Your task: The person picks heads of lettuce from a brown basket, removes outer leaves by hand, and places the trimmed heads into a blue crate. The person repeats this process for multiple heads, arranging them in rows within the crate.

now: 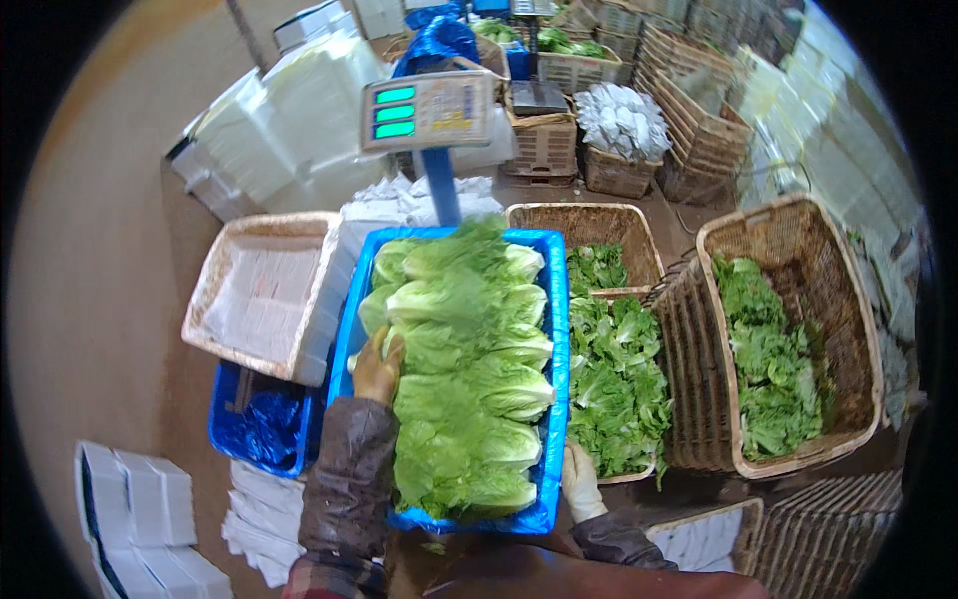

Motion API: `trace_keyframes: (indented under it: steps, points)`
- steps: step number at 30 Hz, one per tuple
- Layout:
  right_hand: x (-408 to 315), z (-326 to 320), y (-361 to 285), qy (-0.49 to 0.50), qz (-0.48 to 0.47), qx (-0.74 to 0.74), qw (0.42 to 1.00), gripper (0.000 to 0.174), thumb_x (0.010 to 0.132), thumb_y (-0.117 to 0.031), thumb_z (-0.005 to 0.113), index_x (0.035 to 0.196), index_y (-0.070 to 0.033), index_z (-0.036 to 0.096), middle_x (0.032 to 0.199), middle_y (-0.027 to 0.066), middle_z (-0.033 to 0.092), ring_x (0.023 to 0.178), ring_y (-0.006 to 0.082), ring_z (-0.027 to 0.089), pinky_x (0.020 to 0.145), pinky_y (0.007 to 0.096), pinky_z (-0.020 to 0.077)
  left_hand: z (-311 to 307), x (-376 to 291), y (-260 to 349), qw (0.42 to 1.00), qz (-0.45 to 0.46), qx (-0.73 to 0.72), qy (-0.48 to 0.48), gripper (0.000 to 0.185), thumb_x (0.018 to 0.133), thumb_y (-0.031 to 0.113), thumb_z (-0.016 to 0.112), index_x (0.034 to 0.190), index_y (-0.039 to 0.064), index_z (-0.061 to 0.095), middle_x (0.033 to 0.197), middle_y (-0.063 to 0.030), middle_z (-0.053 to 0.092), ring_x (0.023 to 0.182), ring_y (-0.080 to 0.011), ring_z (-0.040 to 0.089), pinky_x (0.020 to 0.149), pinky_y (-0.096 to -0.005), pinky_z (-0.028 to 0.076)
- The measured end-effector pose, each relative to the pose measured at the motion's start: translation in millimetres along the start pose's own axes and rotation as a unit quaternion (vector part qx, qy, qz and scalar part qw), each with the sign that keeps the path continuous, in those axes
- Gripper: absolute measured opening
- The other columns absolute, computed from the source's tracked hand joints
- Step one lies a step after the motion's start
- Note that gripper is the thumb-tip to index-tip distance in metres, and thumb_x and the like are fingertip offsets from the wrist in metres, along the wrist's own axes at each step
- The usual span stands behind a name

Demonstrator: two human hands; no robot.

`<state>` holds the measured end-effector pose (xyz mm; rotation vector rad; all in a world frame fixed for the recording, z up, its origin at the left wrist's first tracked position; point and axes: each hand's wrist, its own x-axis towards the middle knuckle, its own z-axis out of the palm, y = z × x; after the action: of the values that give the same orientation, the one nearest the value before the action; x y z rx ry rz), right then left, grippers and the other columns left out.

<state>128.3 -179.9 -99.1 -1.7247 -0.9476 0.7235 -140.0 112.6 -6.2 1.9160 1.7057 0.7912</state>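
Observation:
A crate lined with blue plastic film (554, 299) stands before me, filled with rows of romaine lettuce heads (449, 352). Pale stem ends face outward on both sides, and the leafy tops overlap in the middle. My left hand (378, 367), in a tan glove, touches the stem ends at the left side, fingers spread a little; whether it grips one is unclear. Low at the crate's right wall is my right hand (581, 483) in a pale glove, its fingers partly hidden. Behind the crate rises a weighing scale's lit display (426, 112) on a blue post.
Loose leaves (617, 374) fill a basket at the right. A larger tilted basket (846, 337) also holds leaves. At left, a white foam box (262, 299) sits above a blue crate (217, 419). Stacked foam boxes (142, 502) stand lower left.

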Motion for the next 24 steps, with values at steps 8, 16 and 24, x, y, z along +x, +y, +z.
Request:
trace_keyframes:
  steps: [8, 16, 24]
  points:
    - [-8, -76, -25, -0.087, -0.002, -0.166, 0.982, 0.037, 0.103, -0.023, 0.059, 0.128, 0.004, 0.063, 0.116, 0.027, 0.07, 0.111, 0.0386, 0.068, 0.097, 0.0415, 0.0513, -98, -58, -70, 0.896, -0.072, -0.438, -0.003, 0.063, 0.106, 0.044, 0.051, 0.158, 0.009, 0.038, 0.155, -0.017, 0.047, 0.137, -0.0314, 0.05, 0.112, -0.0423, 0.042]
    - [-52, -58, 21, -0.136, 0.112, -0.201, 0.964, 0.04, 0.1, -0.03, 0.061, 0.123, 0.002, 0.067, 0.113, 0.0287, 0.07, 0.109, 0.0426, 0.067, 0.095, 0.0455, 0.0516, -131, -208, -240, 0.809, -0.424, -0.377, 0.156, 0.064, 0.101, 0.046, 0.059, 0.151, 0.008, 0.047, 0.131, -0.0055, 0.059, 0.101, -0.0183, 0.06, 0.085, -0.0309, 0.049]
    - [-106, -88, 145, -0.197, 0.233, -0.296, 0.905, 0.051, 0.1, -0.042, 0.058, 0.125, 0.001, 0.068, 0.116, 0.0268, 0.071, 0.112, 0.0419, 0.066, 0.098, 0.0467, 0.0507, -42, -273, -297, 0.807, -0.419, -0.388, 0.15, 0.047, 0.104, 0.019, 0.056, 0.145, -0.003, 0.048, 0.131, -0.0136, 0.062, 0.115, -0.0268, 0.06, 0.102, -0.0372, 0.048]
